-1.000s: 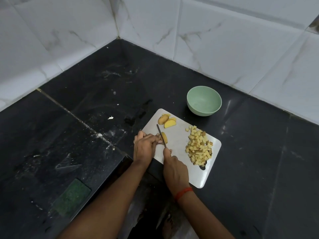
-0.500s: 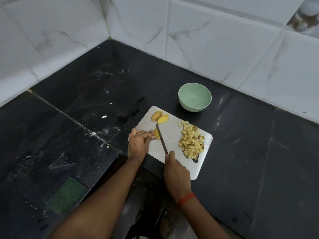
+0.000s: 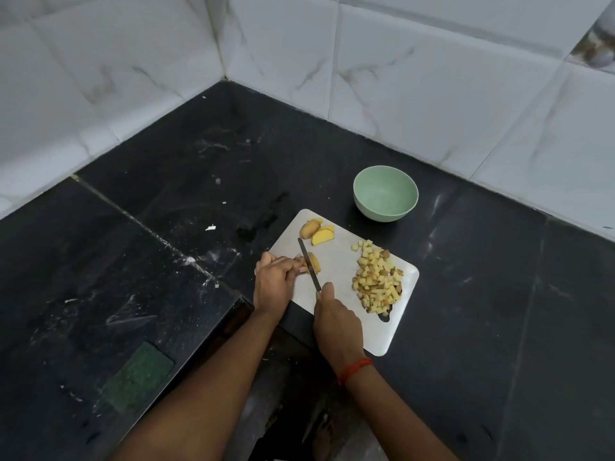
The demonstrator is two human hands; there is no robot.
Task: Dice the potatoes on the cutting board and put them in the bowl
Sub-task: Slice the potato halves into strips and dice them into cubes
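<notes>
The potato piece (image 3: 314, 262) being worked lies at the near-left part of the board (image 3: 339, 261), just beyond the fingertips of the left hand (image 3: 274, 281), which pinches its left side to steady it. The right hand (image 3: 336, 322) is curled round the handle of the knife (image 3: 308, 263). The blade runs away from that hand, toward the far left, and sits between the left fingertips and the visible part of the piece.

The piece's long axis looks nearly parallel to the blade, so this seems to be a lengthwise cut into strips, with crosscuts to follow. The blade sits very close to the left fingertips, and those fingers need to stay tucked.

Two more wedges (image 3: 316, 230) wait at the board's far corner. The pile of dice (image 3: 377, 282) lies on the right side of the board. The bowl (image 3: 382, 212) stands on the tabletop (image 3: 199, 194) just beyond the board and holds nothing yet.
</notes>
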